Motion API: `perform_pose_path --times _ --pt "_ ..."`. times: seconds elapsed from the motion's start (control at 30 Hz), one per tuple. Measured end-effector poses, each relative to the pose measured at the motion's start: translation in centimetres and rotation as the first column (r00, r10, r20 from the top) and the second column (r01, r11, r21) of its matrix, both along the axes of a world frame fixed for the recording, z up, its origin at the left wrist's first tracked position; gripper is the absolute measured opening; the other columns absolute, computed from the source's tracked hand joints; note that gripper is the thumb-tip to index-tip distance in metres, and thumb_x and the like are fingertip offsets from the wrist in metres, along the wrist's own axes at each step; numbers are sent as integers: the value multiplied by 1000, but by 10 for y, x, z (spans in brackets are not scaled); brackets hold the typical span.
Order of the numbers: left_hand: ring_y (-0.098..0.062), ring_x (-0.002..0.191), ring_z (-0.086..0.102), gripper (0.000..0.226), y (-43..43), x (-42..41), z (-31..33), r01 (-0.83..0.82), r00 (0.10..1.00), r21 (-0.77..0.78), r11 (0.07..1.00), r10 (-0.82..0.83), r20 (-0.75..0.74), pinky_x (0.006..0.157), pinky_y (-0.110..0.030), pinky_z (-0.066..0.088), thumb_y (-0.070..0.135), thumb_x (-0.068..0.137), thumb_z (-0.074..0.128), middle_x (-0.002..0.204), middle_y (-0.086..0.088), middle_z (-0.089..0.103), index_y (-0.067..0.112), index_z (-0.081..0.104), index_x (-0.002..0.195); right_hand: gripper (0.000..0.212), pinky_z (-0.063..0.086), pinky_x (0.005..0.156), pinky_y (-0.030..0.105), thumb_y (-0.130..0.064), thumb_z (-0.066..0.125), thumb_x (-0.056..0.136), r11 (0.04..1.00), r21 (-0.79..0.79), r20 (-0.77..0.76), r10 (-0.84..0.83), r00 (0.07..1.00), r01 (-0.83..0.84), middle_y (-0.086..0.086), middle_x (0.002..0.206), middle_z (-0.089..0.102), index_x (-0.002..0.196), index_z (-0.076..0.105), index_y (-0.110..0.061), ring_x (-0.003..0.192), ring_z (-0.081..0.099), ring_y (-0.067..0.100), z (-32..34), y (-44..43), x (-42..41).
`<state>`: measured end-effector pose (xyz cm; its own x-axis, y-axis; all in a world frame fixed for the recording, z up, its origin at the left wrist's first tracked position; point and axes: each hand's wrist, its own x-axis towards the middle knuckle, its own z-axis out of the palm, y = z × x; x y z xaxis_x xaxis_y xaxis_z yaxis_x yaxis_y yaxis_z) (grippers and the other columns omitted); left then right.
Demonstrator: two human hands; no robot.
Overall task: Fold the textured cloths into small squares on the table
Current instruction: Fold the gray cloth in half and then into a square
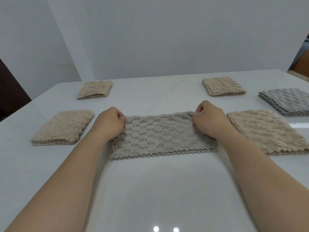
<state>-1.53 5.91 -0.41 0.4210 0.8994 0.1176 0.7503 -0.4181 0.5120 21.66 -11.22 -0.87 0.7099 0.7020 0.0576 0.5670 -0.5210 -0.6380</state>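
Observation:
A grey-beige textured cloth (160, 136) lies in the middle of the white table (160, 190), folded into a long doubled strip. My left hand (110, 123) pinches its far left corner. My right hand (209, 118) pinches its far right corner. Both fists rest on the cloth's ends. Two beige cloths folded into small squares lie at the left, one near (63, 128) and one far (95, 89). Another small beige square (222, 86) sits far right.
A larger beige cloth (267, 131) lies folded just right of my right hand. A grey folded cloth (286, 101) sits at the far right edge. White walls stand behind the table. A dark doorway (10, 91) shows at the left.

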Motion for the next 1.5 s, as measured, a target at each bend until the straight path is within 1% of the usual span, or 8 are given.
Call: perform_pose_path --times 0.33,0.6,0.73,0.87,1.0,1.13,1.27,1.5 --pt "-21 88 69 28 9 -5 2 -2 875 -372 928 181 448 86 -34 54 21 84 81 95 -7 73 10 71 107 21 30 52 26 -15 80 82 975 192 -328 -46 944 114 3 56 46 76 63 -4 52 40 17 13 -15 4" --pt "-26 77 72 46 -1 -5 16 180 745 -660 730 337 576 59 -29 61 -7 75 79 101 -23 72 -3 57 115 25 48 69 32 -33 68 93 964 248 -299 -20 954 98 4 91 69 112 58 -20 79 64 22 4 -8 5" --pt "-23 73 71 46 0 -4 15 208 711 -666 716 357 606 79 -34 61 0 77 79 94 -20 75 -8 62 119 35 59 77 39 -39 78 87 932 314 -462 -16 887 181 8 88 72 93 67 -6 79 69 24 9 -12 4" --pt "-15 51 61 17 -5 0 17 228 676 -679 698 388 626 54 -25 53 10 89 71 76 -11 70 -3 68 99 24 62 79 50 -30 80 86 888 362 -658 29 752 283 13 84 78 91 76 -6 79 76 31 16 -15 1" --pt "-16 57 71 10 -12 5 20 128 599 -555 822 382 704 53 -27 57 17 90 73 85 -12 75 11 66 88 13 62 77 53 -24 76 89 795 479 -702 93 706 372 12 82 78 87 73 -12 80 77 32 25 -14 -8" --pt "-17 82 76 13 -31 13 24 43 540 -351 935 274 796 80 -44 61 29 86 77 86 0 79 20 71 92 14 61 76 57 -34 77 86 691 636 -574 126 809 344 19 94 74 83 72 -21 79 71 26 29 -10 -22" --pt "6 58 64 11 -66 22 30 -24 611 -74 997 73 788 68 -26 52 35 94 68 68 20 72 36 61 86 7 54 59 23 -33 73 91 644 719 -442 134 887 261 -12 73 69 88 70 -27 67 69 6 30 -5 -51" --pt "13 86 68 27 -103 33 34 103 649 84 991 -131 749 78 -9 50 27 97 66 80 36 70 49 61 81 21 57 89 38 -39 68 93 716 698 -244 229 942 7 -8 98 74 112 73 -34 92 70 11 23 0 -86"
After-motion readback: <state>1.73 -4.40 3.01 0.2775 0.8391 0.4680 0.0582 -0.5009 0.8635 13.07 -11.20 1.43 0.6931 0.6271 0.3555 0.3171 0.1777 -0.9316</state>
